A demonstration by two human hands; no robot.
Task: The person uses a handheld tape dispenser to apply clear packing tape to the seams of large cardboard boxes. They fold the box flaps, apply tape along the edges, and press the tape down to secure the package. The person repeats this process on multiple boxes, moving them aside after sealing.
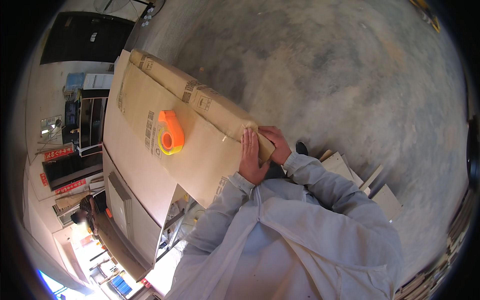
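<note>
A long, flat package wrapped in printed brown cardboard [220, 111] lies along the right edge of the table. My left hand [251, 157] rests on the near end of this package, its fingers stretched flat across the cardboard and its thumb apart. On the end's right side, my right hand [277, 144] curls around the folded corner, with some fingertips hidden. Left of the package, an orange tape dispenser [173, 127] with a yellow roll lies on the wide cardboard sheet [200, 150].
The pale worktable [125, 131] stretches away to the left. Board offcuts [387, 200] lie on the concrete floor [320, 75] to my right. Another person [90, 212] in a striped top stands by a further table at the far left. A black door [92, 39] is at the upper left.
</note>
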